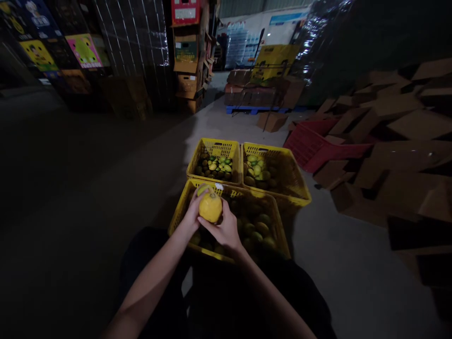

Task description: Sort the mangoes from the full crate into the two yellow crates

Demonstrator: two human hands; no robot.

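Observation:
Above the near yellow crate (278, 221), my right hand (228, 230) is closed around a round yellow fruit (211, 208), its thumb beneath it. My left hand (191, 213) is closed at the fruit's left side. A second yellow-green fruit (204, 189) shows just behind the first, by my left fingers, and seems held in that hand; its lower part is hidden. Green and yellowish fruits (262, 229) lie in the near crate, many in shadow. The exact kind of fruit is unclear.
Beyond stand two more yellow crates, a left one (192, 165) and a right one (293, 176), both with fruit. A red crate (310, 146) and piled cardboard boxes (399, 162) are at right. Stacked boxes (187, 52) and a blue pallet (254, 110) stand farther back.

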